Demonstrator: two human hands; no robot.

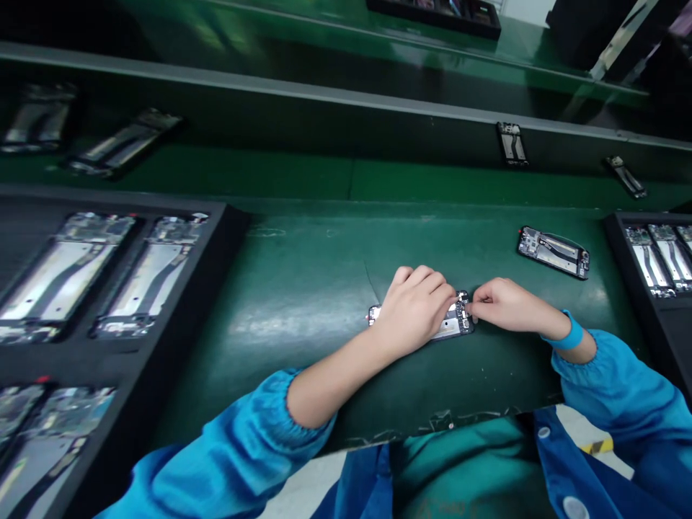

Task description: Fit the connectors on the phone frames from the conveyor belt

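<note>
An opened smartphone (452, 326) with bare circuit boards lies flat on the green work mat, its long side running left to right. Across its middle rests my left hand (415, 306), fingers curled over the far edge and covering much of it. My right hand (497, 304), with a blue band at the wrist, is at the phone's right end, thumb and forefinger pinched together at its corner. Whatever those fingertips hold is too small to make out. A thin dark wire (370, 275) sticks up from the phone's left part.
Another opened phone (554, 252) lies on the mat to the right. Black foam trays (216, 252) with phones stand at left, and another tray (659, 331) at right. Several phones lie along the back strip, among them one phone (512, 144) below a grey rail (303, 88).
</note>
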